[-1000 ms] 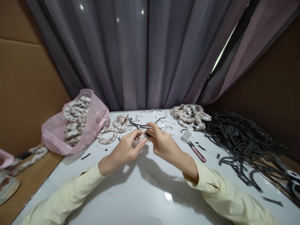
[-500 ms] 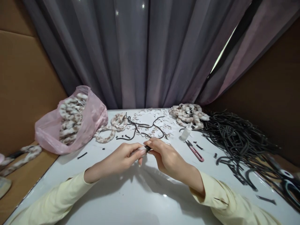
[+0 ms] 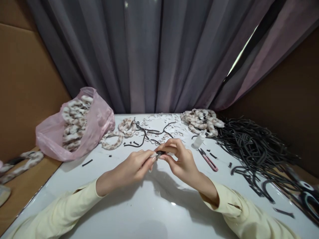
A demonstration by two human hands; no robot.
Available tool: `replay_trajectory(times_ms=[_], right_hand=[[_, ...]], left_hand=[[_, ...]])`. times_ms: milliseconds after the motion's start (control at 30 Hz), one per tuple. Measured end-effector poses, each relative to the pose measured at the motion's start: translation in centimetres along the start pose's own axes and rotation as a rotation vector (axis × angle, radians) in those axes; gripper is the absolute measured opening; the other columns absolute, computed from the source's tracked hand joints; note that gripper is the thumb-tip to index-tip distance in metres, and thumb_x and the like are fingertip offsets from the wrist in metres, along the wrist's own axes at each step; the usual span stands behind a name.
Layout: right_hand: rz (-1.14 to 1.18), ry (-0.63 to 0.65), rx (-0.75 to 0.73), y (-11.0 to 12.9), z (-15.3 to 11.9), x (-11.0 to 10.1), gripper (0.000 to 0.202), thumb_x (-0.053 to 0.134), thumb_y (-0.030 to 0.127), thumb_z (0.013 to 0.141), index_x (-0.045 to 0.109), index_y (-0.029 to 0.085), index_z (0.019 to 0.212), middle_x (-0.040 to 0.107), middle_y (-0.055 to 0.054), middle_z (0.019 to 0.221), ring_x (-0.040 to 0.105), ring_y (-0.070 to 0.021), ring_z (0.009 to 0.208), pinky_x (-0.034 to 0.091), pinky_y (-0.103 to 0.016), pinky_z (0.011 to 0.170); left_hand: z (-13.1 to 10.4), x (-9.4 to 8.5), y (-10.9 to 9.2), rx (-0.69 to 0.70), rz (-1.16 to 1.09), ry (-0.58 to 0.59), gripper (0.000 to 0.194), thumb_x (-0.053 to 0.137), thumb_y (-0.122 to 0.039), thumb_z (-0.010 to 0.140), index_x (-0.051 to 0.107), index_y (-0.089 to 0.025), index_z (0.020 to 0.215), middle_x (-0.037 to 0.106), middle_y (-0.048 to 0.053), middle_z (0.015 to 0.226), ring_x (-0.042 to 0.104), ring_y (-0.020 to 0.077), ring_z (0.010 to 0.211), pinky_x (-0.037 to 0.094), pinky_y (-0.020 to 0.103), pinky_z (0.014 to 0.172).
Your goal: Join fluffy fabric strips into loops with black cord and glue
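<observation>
In the head view my left hand (image 3: 137,166) and my right hand (image 3: 180,159) meet above the middle of the white table (image 3: 139,212). Between thumb and fingers, my right hand pinches a small black piece (image 3: 160,153); its exact kind is too small to tell. My left fingers are closed on a small whitish piece (image 3: 155,155) against the black one's left end, mostly hidden by the fingertips. Beyond the hands lie several black cords (image 3: 149,132) and small wire-like rings (image 3: 161,118). Right of my right hand are pink-handled thread snips (image 3: 208,160) and a small white bottle (image 3: 199,140).
A pink plastic bag (image 3: 103,116) holding fluffy spotted loops (image 3: 76,126) stands at the left. More fluffy loops (image 3: 203,121) lie at the back right, beside a big heap of black cords (image 3: 251,142). Scissors (image 3: 309,199) rest at the right edge. Grey curtains (image 3: 144,59) hang behind.
My right hand has turned and its fingers arch higher, showing more of the black piece. My left hand has shifted slightly right. The view has tilted a little.
</observation>
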State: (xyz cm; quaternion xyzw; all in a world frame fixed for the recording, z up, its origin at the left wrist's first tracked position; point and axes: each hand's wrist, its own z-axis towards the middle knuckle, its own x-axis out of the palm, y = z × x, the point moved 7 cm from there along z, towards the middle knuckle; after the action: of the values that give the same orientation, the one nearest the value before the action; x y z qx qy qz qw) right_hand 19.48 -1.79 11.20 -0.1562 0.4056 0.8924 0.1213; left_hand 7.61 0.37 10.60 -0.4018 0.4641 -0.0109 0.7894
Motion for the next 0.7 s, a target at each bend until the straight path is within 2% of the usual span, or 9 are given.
replay_trajectory(times_ms=[67,167,233,367,500,567,700], right_hand=[[-0.067,-0.019,-0.048,0.0,-0.1,0.1,0.031,0.05,0.005,0.083,0.034,0.023,0.102,0.065,-0.005,0.09,0.067,-0.0166,0.088,0.055,-0.028,0.074],[-0.16,-0.007,-0.155,0.1,-0.6,0.5,0.034,0.046,0.003,0.083,0.033,0.023,0.107,0.063,-0.005,0.092,0.067,-0.0169,0.089,0.056,-0.027,0.071],[-0.178,0.026,-0.206,0.0,-0.9,1.0,0.037,0.044,0.003,0.084,0.032,0.024,0.112,0.062,-0.005,0.093,0.066,-0.0177,0.091,0.056,-0.028,0.072],[-0.142,0.118,-0.248,-0.1,-1.5,2.0,0.045,0.043,0.004,0.084,0.028,0.022,0.122,0.062,-0.008,0.097,0.065,-0.0188,0.092,0.056,-0.032,0.074],[-0.067,0.076,-0.288,0.3,-1.7,1.7,0.057,0.046,-0.001,0.08,0.022,0.02,0.128,0.057,-0.01,0.1,0.065,-0.0171,0.088,0.057,-0.032,0.071],[-0.045,0.062,-0.287,0.4,-1.6,1.6,0.059,0.048,-0.002,0.079,0.023,0.019,0.128,0.054,-0.01,0.101,0.064,-0.0171,0.088,0.057,-0.031,0.069],[-0.05,0.083,-0.267,0.3,-1.3,1.6,0.06,0.049,0.0,0.079,0.023,0.021,0.128,0.05,-0.009,0.103,0.062,-0.0169,0.089,0.058,-0.032,0.069]], left_hand=[[0.3,0.0,0.6,-0.066,-0.063,0.046,0.029,0.035,-0.029,0.092,0.055,-0.016,0.077,0.055,0.0,0.069,0.049,0.0104,0.061,0.036,0.022,0.06],[0.6,0.4,1.8,-0.218,-0.307,0.181,0.028,0.041,-0.033,0.089,0.062,-0.016,0.081,0.06,0.001,0.074,0.052,0.0126,0.067,0.039,0.023,0.062],[0.8,0.5,2.3,-0.282,-0.458,0.221,0.032,0.042,-0.037,0.088,0.063,-0.015,0.08,0.059,0.001,0.072,0.052,0.0133,0.067,0.04,0.023,0.063],[1.0,1.1,2.8,-0.328,-0.581,0.221,0.041,0.046,-0.048,0.085,0.065,-0.013,0.078,0.057,0.001,0.062,0.048,0.0117,0.057,0.037,0.023,0.057],[0.7,1.9,2.7,-0.333,-0.668,0.202,0.036,0.054,-0.045,0.082,0.069,-0.013,0.087,0.067,0.005,0.081,0.057,0.015,0.072,0.041,0.024,0.066],[0.5,2.1,2.7,-0.363,-0.691,0.207,0.033,0.055,-0.042,0.082,0.07,-0.014,0.09,0.068,0.005,0.083,0.058,0.0148,0.073,0.041,0.024,0.068],[0.3,1.8,2.7,-0.403,-0.638,0.212,0.032,0.054,-0.041,0.082,0.07,-0.014,0.081,0.062,0.0,0.067,0.048,0.0095,0.057,0.032,0.021,0.055]])
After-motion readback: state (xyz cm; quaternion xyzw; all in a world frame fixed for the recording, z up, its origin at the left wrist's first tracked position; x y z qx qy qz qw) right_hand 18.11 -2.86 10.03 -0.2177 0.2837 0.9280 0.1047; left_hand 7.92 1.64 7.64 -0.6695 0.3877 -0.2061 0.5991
